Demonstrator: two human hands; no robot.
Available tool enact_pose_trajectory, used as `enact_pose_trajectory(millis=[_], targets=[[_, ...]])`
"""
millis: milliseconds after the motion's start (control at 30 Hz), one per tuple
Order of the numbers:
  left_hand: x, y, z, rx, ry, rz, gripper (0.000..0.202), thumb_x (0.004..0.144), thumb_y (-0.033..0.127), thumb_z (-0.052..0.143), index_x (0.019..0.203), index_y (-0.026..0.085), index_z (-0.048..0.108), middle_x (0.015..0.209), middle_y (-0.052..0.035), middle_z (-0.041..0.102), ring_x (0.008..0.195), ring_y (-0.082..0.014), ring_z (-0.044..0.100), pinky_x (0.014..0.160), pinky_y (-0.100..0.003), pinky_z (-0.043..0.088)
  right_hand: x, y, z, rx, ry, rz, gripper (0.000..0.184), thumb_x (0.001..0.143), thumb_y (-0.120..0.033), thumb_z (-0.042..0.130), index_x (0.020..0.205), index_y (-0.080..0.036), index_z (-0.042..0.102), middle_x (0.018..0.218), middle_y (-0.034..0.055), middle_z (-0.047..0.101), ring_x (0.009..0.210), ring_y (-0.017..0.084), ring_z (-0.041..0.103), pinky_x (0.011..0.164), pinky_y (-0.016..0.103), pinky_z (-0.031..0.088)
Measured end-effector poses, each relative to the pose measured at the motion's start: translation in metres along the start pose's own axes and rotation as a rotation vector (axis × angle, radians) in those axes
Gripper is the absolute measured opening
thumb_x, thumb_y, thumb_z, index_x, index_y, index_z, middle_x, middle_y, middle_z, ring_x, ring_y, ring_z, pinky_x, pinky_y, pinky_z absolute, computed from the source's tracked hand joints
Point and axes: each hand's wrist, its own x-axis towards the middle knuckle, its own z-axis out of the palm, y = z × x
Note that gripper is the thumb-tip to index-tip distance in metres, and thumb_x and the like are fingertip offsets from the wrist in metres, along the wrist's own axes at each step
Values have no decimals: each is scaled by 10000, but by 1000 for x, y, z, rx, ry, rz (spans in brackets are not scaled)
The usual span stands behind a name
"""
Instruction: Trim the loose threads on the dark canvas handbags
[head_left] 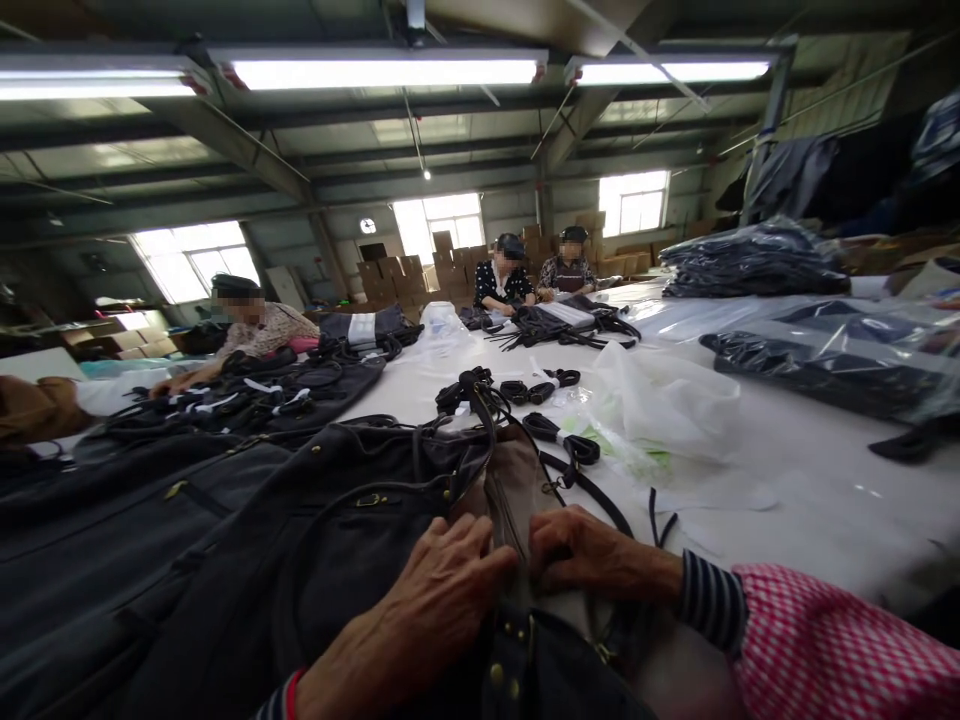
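Note:
A dark fabric bag (375,525) lies in front of me, its mouth spread to show a grey-brown lining (517,465) with a zipper. My left hand (446,590) is closed, its fingers curled on the lining left of the zipper. Just across from it, my right hand (581,550) also has its fingers bent into the lining. Both seem to grip the bag's opening, though the fingertips are partly hidden. A black strap with a metal clasp (555,486) hangs beside the right hand. More dark bags (127,540) are piled to the left.
Bundled black straps (570,440) and a clear plastic bag (660,400) lie on the white table (795,480). Plastic-wrapped dark goods (825,350) are at the right. One person (259,325) works at the left; two others (504,280) are across the table, with cartons (390,280) behind.

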Motion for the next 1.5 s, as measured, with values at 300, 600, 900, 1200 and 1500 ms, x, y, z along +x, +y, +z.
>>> enact_pose_trajectory(millis=[300,600,900,1200,1500], targets=[[25,3,-9,25,54,-91,288,1076,336,339,992,221,589,942,-36,683,850,-201,670,733,-310,463,17,4,11,-700,92,-2,148,899,-34,529,888,-146,625,899,68,628,801,193,566,692,291,418],[50,-14,7,-147,135,-323,115,874,265,604,942,261,696,1015,-21,759,1047,-256,695,817,-318,458,39,17,22,-785,276,-51,183,890,-24,468,862,-165,581,898,81,603,844,215,544,687,305,419],[62,-28,29,-280,240,-370,149,832,219,593,788,278,723,834,55,758,887,-168,705,685,-263,344,35,13,11,-415,346,-122,215,853,-38,520,926,-178,667,912,50,646,859,176,621,739,265,461],[59,-17,28,-201,226,-359,53,869,248,585,832,242,623,861,27,735,868,-181,701,664,-285,327,-14,0,-56,51,46,208,203,656,-62,566,728,-167,725,954,41,720,806,161,620,686,248,454],[56,-12,16,-130,178,-324,92,900,215,562,820,249,592,848,34,708,869,-192,709,626,-280,313,37,20,-90,-399,343,513,237,808,-240,546,933,-137,719,813,50,703,612,131,568,573,238,407]])
